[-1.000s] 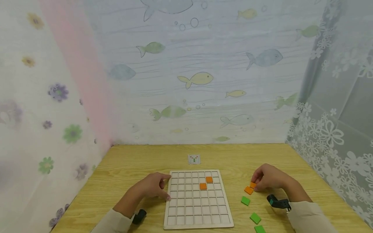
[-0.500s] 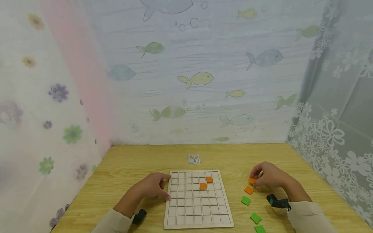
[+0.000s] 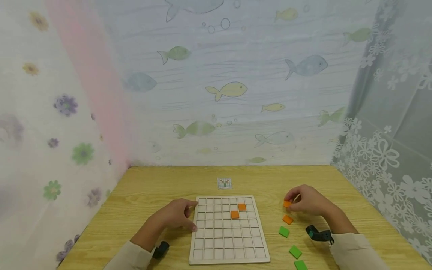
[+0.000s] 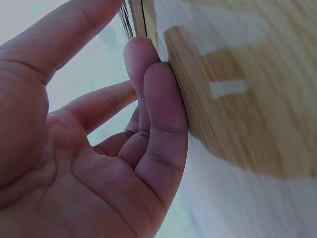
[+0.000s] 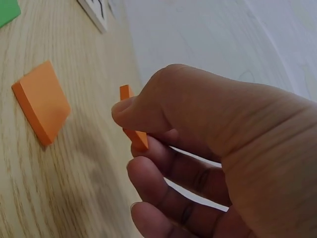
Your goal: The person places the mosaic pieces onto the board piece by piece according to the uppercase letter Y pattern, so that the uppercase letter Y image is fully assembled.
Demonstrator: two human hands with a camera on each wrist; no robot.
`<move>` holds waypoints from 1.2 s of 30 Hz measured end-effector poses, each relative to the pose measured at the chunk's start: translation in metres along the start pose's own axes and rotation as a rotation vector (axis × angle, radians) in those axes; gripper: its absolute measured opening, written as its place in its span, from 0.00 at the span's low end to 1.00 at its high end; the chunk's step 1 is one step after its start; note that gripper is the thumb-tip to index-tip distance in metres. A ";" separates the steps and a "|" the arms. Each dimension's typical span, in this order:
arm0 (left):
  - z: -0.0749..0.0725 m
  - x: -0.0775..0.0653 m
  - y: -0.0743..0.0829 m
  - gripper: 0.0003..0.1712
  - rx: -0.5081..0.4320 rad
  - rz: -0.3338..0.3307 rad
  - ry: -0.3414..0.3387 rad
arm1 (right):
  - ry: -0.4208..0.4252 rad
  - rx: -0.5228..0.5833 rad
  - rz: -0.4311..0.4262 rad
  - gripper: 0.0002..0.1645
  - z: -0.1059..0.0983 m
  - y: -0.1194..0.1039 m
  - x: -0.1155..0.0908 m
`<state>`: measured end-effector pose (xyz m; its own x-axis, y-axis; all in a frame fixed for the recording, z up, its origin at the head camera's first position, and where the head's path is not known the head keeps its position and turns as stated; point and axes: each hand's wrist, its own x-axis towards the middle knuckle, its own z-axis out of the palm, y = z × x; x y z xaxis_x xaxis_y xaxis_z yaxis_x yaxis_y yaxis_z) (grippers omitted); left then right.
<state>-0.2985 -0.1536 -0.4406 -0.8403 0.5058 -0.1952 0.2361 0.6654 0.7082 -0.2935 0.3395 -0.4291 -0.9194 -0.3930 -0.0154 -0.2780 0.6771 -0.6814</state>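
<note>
My right hand [image 3: 307, 201] pinches an orange square tile [image 5: 138, 140] between thumb and fingers, above the table right of the board. Below it in the head view lies a loose orange tile [image 3: 288, 219], flat on the wood. The pale wooden grid board [image 3: 218, 233] carries two orange tiles, one [image 3: 242, 206] in the upper right part and another [image 3: 234, 214] diagonally below left of it. Against the board's left edge, my left hand [image 3: 175, 214] rests with thumb and index finger spread apart; its other fingers bend loosely in the left wrist view.
Green tiles lie right of the board: one [image 3: 284, 231] near the loose orange tile, a second [image 3: 295, 251] lower, a third [image 3: 300, 265] cut by the frame's bottom. Behind the board sits a small printed grid card [image 3: 224, 183]. Patterned curtains surround the wooden table [image 3: 168, 180].
My right hand has lifted its orange tile away from beside the other loose one and carried it slightly left and farther back. The left hand stays at the board's edge.
</note>
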 end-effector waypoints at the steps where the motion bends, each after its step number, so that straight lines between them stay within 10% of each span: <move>1: 0.000 0.000 0.000 0.51 0.001 0.000 -0.003 | 0.000 -0.001 -0.006 0.15 0.001 0.000 0.001; 36: -0.001 -0.001 0.006 0.51 0.032 -0.022 0.005 | 0.067 -0.108 -0.127 0.10 0.021 -0.047 0.041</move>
<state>-0.2968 -0.1505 -0.4349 -0.8477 0.4886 -0.2068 0.2335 0.6936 0.6815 -0.3127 0.2785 -0.4137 -0.8904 -0.4397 0.1176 -0.4184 0.6889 -0.5919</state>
